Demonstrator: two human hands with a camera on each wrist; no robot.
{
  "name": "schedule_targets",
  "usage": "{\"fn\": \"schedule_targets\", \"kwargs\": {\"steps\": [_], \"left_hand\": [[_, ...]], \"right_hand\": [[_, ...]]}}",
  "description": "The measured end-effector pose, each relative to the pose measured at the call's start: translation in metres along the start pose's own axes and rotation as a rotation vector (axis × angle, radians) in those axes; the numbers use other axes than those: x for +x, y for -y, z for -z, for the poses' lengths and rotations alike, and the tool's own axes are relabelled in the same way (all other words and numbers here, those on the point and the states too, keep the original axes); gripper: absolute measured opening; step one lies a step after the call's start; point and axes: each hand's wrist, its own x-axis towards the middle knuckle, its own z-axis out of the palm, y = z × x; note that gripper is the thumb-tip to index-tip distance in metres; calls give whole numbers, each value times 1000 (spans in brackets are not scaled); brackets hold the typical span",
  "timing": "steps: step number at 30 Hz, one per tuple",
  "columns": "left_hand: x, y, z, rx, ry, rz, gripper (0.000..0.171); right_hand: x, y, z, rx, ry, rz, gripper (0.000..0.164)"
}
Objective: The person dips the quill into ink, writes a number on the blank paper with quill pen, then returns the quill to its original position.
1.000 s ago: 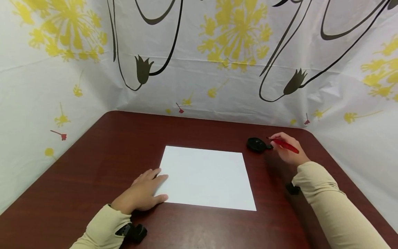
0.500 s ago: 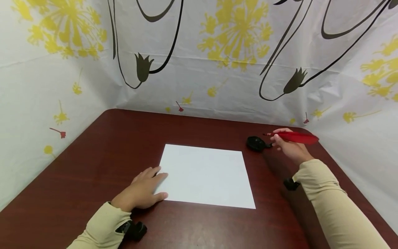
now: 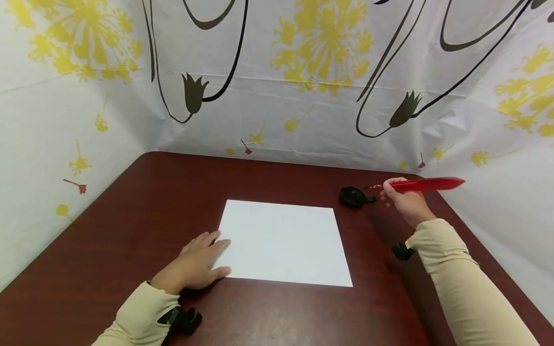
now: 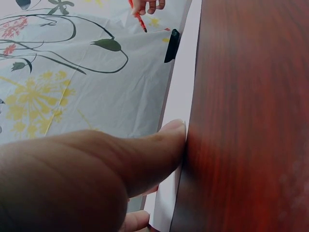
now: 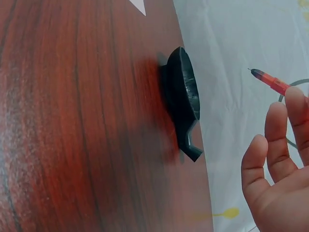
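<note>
My right hand (image 3: pixel 407 204) pinches a red feather pen (image 3: pixel 433 184) between thumb and fingers above the table's far right. The feather extends to the right and the nib points left. In the right wrist view, the dark pen tip (image 5: pixel 260 76) stands clear of everything; several fingers (image 5: pixel 277 140) below it are loosely bent. Left of that hand sits a small black dish with a short angled stub (image 3: pixel 352 197), apart from the pen. A blank white sheet of paper (image 3: pixel 281 242) lies mid-table. My left hand (image 3: pixel 192 264) rests on its left edge, fingers spread, thumb (image 4: pixel 154 150) near the lower corner.
The dark red wooden table (image 3: pixel 277 312) has rounded far corners. A white cloth (image 3: pixel 242 120) with yellow flowers and dark stems hangs behind and on both sides, close to the table edges. Black cameras (image 3: pixel 402 251) sit on both wrists.
The feather pen has turned in my right fingers: its feather swung up from pointing down-right to nearly level rightward. My right hand rose slightly. My left hand stays on the paper.
</note>
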Motion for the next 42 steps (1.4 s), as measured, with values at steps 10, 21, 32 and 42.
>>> {"fn": "schedule_targets", "kwargs": {"steps": [10,21,32,42], "left_hand": [[-1,0,0,6,-11,-9,60],[-1,-1,2,-11,-12,-12,60],[-1,-2,3,-19,-7,1,61],[-3,-3,0,-26,-3,10,61]], "right_hand": [[3,2,-3,-66,75,-117,16],[11,-3,-12,-91,64,-110,12],[15,-10,-22,-308,62,-150,39],[18,-23,-27,-394,104,-182,42]]}}
